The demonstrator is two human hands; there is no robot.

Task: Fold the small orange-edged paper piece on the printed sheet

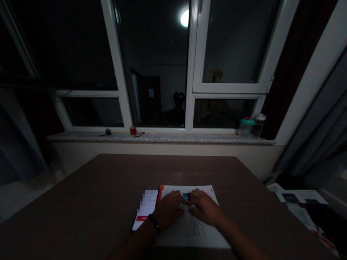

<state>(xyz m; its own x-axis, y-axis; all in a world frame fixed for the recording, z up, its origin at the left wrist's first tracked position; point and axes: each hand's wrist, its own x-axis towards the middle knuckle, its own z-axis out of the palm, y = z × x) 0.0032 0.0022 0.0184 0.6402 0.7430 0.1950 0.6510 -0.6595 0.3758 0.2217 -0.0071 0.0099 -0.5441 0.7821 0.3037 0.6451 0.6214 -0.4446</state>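
Note:
A printed sheet or booklet [189,231] with an orange strip along its left edge lies on the brown table. Over its upper half, my left hand [170,206] and my right hand [204,206] face each other with curled fingers. Between their fingertips is a small teal piece [186,196], pinched from both sides; its kind is too small and dark to make out. A black band [154,222] circles my left wrist. Just left of that hand lies a phone [148,209] with a lit screen, partly blurred out.
Beyond the table [168,166] runs a speckled windowsill [173,138]. On it stand a red spool-like item [132,130], a small dark item [108,131], a green-lidded container [246,126] and a clear bottle [258,124]. Papers [298,196] lie beside the table at right.

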